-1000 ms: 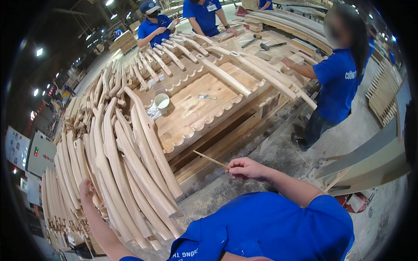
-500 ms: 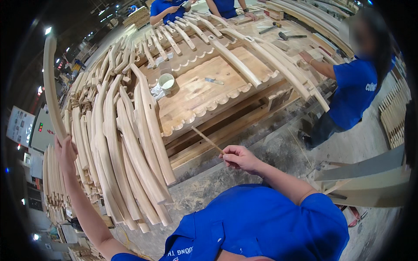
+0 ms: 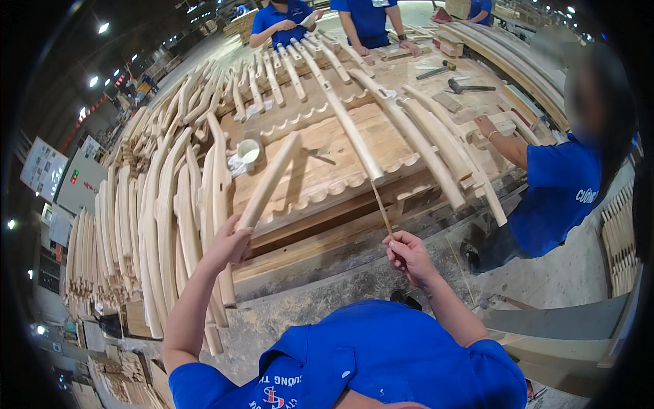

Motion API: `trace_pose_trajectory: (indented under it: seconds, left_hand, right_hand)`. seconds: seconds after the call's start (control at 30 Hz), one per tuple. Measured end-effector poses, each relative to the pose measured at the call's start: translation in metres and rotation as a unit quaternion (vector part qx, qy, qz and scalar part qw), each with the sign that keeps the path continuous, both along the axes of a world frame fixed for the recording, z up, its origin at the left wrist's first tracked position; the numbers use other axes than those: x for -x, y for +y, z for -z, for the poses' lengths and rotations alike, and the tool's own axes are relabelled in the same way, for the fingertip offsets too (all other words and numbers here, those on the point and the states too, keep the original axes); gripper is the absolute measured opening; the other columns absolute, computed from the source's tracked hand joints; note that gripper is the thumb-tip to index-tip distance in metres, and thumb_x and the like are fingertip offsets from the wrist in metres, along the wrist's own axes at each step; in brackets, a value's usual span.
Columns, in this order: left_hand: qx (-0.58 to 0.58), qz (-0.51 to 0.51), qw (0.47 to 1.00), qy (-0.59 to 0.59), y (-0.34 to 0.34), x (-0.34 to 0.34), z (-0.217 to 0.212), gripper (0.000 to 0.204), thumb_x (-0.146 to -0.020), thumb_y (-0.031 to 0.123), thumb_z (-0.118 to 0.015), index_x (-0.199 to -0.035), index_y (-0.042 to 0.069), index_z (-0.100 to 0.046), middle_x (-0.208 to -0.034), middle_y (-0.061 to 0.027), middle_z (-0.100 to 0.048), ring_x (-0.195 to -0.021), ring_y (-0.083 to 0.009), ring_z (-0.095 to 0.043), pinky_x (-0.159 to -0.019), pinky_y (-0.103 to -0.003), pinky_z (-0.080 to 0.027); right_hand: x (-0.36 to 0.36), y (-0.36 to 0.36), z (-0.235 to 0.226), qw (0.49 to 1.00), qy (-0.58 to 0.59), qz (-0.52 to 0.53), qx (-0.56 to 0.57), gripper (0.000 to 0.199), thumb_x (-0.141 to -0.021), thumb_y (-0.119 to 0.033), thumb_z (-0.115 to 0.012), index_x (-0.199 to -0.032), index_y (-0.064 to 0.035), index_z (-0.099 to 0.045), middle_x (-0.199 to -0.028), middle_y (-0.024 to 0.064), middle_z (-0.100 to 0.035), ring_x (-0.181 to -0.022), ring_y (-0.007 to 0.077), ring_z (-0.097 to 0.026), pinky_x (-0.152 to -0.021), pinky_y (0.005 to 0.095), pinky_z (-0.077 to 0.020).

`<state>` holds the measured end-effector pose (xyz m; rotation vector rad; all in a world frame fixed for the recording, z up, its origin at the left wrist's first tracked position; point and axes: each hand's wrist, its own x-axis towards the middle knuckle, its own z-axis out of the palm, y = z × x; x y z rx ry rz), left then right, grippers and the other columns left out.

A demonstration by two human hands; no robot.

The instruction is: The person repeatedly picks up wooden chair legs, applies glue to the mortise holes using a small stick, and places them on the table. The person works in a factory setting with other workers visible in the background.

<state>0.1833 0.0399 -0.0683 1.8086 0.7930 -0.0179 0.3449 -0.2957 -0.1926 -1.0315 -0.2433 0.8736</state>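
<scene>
My left hand [image 3: 231,244] is closed around the near end of a shaped wooden chair leg-like piece [image 3: 272,178], which slants up over the workbench. Between the fingers of my right hand [image 3: 411,258] is a thin wooden stick [image 3: 383,210], its tip close to the near end of a long wooden piece [image 3: 354,136] lying on the bench. Beneath both hands' pieces is a board with scalloped edges [image 3: 327,193]. A white cup [image 3: 249,151] with pale contents stands on it beside a crumpled white cloth [image 3: 237,165]. A small flat-bladed tool [image 3: 321,157] lies farther right.
Many curved wooden pieces [image 3: 163,204] are heaped along the left. Two mallets [image 3: 470,87] lie at the far right. A co-worker in blue [image 3: 558,177] leans a hand on the bench at right; other people [image 3: 368,24] stand across it.
My left hand has swung right, bringing the wooden piece from upright at the far left to over the bench. My right hand has shifted right with the stick, now pointing more steeply upward.
</scene>
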Motion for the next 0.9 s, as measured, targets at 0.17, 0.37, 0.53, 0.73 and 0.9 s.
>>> trace_pose_trajectory:
  seconds: [0.17, 0.37, 0.53, 0.73, 0.9]
  left_hand:
    - [0.018, -0.078, 0.994, -0.070, -0.019, -0.012, 0.000, 0.046, -0.088, 0.019, -0.051, -0.131, 0.014, -0.036, -0.069, -0.0040, -0.047, -0.046, -0.0127, -0.048, -0.039, -0.027, -0.041]
    - [0.064, -0.140, 0.988, -0.009, -0.047, -0.009, 0.024, 0.042, -0.084, 0.015, -0.053, -0.123, 0.012, -0.039, -0.071, -0.0046, -0.049, -0.045, -0.0119, -0.049, -0.037, -0.026, -0.041]
    - [0.181, -0.203, 0.946, -0.177, -0.099, 0.011, 0.068, 0.049, -0.081, 0.010, -0.058, -0.124, 0.013, -0.034, -0.075, -0.0081, -0.052, -0.050, -0.0143, -0.049, -0.038, -0.025, -0.041]
    - [0.260, -0.269, 0.845, -0.382, -0.163, 0.015, 0.140, 0.041, -0.085, 0.017, -0.054, -0.120, 0.013, -0.032, -0.086, -0.0123, -0.052, -0.056, -0.0189, -0.052, -0.046, -0.031, -0.046]
    - [0.348, -0.319, 0.811, -0.347, -0.145, 0.039, 0.164, 0.030, -0.091, 0.031, -0.042, -0.116, 0.015, -0.039, -0.085, -0.0100, -0.050, -0.054, -0.0188, -0.049, -0.043, -0.031, -0.042]
  right_hand:
    - [-0.046, -0.028, 0.003, 1.000, -0.006, 0.017, -0.018, 0.010, -0.091, -0.010, -0.049, -0.096, -0.0053, -0.056, -0.067, 0.0006, -0.053, -0.051, 0.0045, -0.042, -0.044, 0.0170, -0.0317]
    - [-0.072, -0.020, 0.006, 0.998, -0.008, -0.066, -0.014, 0.012, -0.092, -0.011, -0.049, -0.098, -0.0044, -0.057, -0.068, 0.0006, -0.054, -0.053, 0.0042, -0.044, -0.045, 0.0164, -0.0333]
    - [-0.095, 0.000, 0.002, 0.993, -0.042, -0.106, -0.033, 0.015, -0.093, -0.014, -0.048, -0.099, -0.0036, -0.057, -0.069, 0.0001, -0.054, -0.054, 0.0038, -0.044, -0.046, 0.0167, -0.0336]
    - [-0.126, 0.049, -0.049, 0.955, -0.259, -0.136, 0.046, 0.020, -0.093, -0.017, -0.048, -0.098, -0.0016, -0.060, -0.067, -0.0019, -0.054, -0.055, 0.0030, -0.044, -0.049, 0.0173, -0.0355]
    - [-0.140, 0.114, -0.105, 0.729, -0.651, -0.036, 0.209, 0.023, -0.089, -0.026, -0.047, -0.090, -0.0056, -0.059, -0.072, 0.0145, -0.062, -0.068, 0.0291, -0.061, -0.062, 0.0388, -0.0470]
